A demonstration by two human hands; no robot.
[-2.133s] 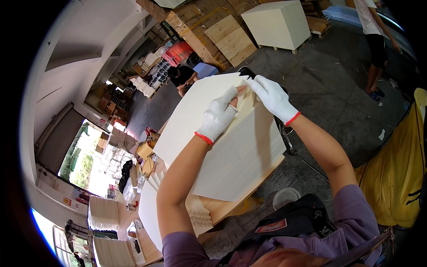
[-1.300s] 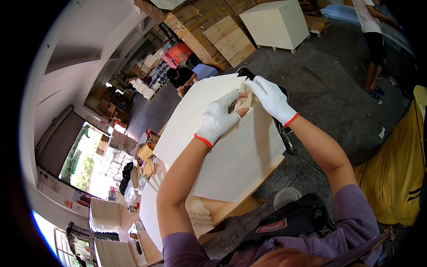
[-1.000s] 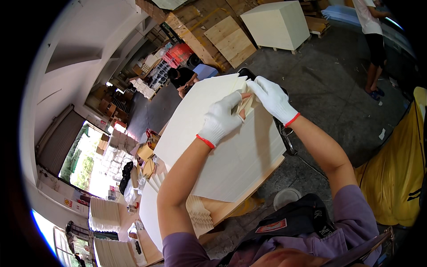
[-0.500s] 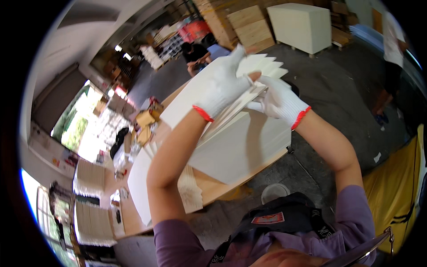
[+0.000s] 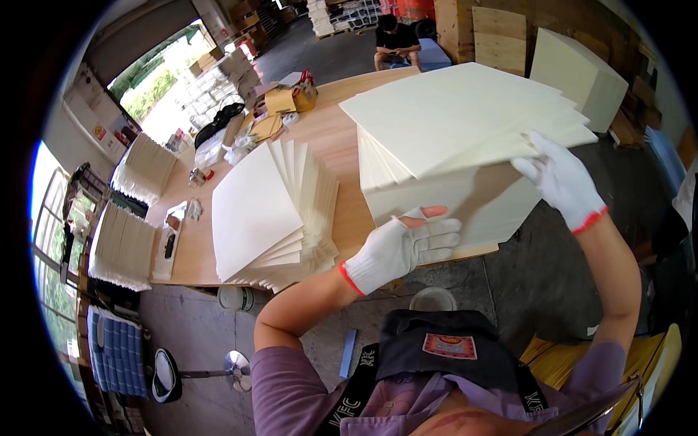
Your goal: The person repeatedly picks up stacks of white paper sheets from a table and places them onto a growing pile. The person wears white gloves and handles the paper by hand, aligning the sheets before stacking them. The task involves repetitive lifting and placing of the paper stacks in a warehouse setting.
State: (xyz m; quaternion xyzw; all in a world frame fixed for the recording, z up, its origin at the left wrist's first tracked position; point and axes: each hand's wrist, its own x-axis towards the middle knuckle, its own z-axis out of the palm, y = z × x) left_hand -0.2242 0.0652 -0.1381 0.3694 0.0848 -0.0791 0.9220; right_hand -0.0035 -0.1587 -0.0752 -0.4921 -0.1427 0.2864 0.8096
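A tall stack of large white sheets (image 5: 465,116) stands on the wooden table in front of me, its upper sheets fanned out at the corners. My right hand (image 5: 563,182), in a white knit glove with a red cuff, pinches the near right edge of the upper sheets, fingers on top and thumb below. Just in front of the stack's near side, my left hand (image 5: 407,245) is open and holds nothing; its fingers point right and a bare digit sticks out of the glove. Left of it sits a second fanned stack of white sheets (image 5: 258,211).
The wooden table (image 5: 342,149) carries yellow packets (image 5: 280,100), a roll of tape and more paper stacks (image 5: 123,243) at its left end. Buckets (image 5: 432,299) and a round-based stand (image 5: 238,367) are on the floor. A person (image 5: 396,47) sits beyond the table.
My hands were together over the lifted sheets; now they are apart. The left has come down toward me, the right has moved to the stack's right edge. The view has swung, showing more table.
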